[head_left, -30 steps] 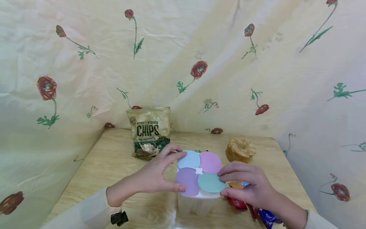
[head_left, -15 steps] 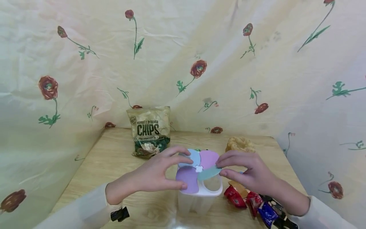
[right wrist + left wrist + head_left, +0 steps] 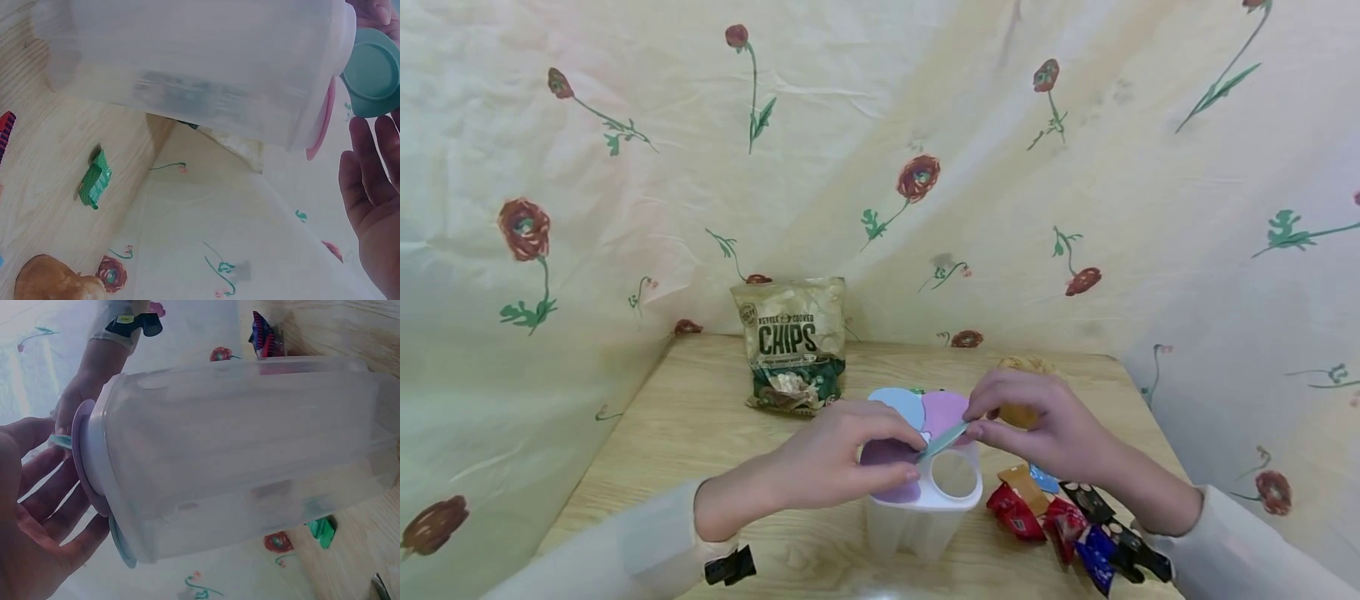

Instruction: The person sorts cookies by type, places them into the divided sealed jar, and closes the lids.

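A tall translucent container stands on the table, topped by a white rim with purple, blue, pink and teal flap lids. The teal flap lid is tilted up, baring a round opening below it. My right hand pinches the outer edge of this flap between thumb and fingers. From the other side my left hand reaches over the purple lid, its thumb and index finger at the teal flap's inner end. The right wrist view shows the flap's ringed underside.
Behind the container stands a chips bag. A bread ring is partly hidden behind my right hand. Several small wrapped snacks lie to the container's right. A green packet lies beyond the container.
The teal flap lid has swung up from lying flat, lifted by my right hand. My left hand has moved right, from the lids' left edges to the teal flap, its fingers closing in.
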Demonstrator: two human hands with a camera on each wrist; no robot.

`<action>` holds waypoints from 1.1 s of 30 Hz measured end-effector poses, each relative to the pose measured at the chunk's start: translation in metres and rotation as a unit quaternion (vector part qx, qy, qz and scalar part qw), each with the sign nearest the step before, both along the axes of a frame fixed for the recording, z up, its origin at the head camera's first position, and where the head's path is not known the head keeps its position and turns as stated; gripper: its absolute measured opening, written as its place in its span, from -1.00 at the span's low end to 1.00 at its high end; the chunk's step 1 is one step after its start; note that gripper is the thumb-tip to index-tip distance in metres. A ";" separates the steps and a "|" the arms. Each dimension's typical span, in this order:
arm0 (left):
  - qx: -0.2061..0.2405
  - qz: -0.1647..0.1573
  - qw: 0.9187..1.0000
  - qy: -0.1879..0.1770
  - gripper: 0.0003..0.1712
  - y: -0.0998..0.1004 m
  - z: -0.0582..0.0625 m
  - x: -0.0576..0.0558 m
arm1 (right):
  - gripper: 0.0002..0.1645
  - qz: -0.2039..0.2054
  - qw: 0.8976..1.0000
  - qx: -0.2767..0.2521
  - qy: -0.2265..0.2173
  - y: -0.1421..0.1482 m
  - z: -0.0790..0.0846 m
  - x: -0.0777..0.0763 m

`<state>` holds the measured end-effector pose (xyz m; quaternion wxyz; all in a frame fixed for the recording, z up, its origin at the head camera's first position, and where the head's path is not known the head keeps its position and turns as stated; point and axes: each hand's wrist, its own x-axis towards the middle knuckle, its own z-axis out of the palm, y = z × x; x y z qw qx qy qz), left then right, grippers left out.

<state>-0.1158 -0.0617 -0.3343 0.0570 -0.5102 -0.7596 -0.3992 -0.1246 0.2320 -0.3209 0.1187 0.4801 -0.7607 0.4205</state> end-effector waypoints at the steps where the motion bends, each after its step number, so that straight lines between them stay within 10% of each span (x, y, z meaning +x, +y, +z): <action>1: 0.000 0.002 1.000 0.001 -0.80 0.001 0.000 0.000 | -0.50 0.000 1.000 0.002 -0.001 0.000 0.001 -0.001; 16: 0.022 0.026 0.999 0.017 -0.94 0.010 -0.002 -0.001 | -0.53 -0.005 1.000 0.002 -0.031 0.007 -0.001 -0.006; 33: 0.043 0.024 0.998 0.042 -0.95 0.009 -0.002 0.000 | -0.75 -0.173 0.965 0.111 -0.164 0.099 -0.060 -0.011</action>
